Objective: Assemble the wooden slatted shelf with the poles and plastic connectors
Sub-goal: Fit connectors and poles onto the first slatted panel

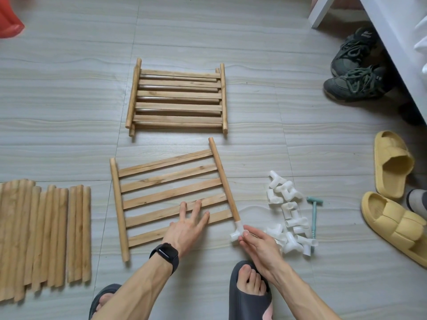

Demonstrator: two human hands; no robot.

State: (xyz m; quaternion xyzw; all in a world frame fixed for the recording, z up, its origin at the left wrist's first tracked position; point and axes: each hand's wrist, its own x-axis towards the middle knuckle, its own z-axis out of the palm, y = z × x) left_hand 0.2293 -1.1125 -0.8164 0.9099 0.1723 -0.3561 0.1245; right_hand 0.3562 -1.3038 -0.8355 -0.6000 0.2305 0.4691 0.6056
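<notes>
A wooden slatted shelf panel (171, 197) lies flat on the floor in front of me. My left hand (188, 225) presses flat on its lower slats with fingers spread. A white plastic connector (238, 233) sits on the near end of the panel's right rail. My right hand (258, 245) pinches that connector with thumb and fingertips. A stack of more slatted panels (178, 98) lies farther away. A row of wooden poles (44, 234) lies at the left. A pile of several white connectors (288, 211) is at the right.
A small teal mallet (314, 215) lies beside the connector pile. Yellow slippers (392, 195) and dark sneakers (355, 68) sit at the right under a white furniture edge (392, 35). My feet in dark slides (249, 292) are at the bottom. Something red (9, 19) is at top left.
</notes>
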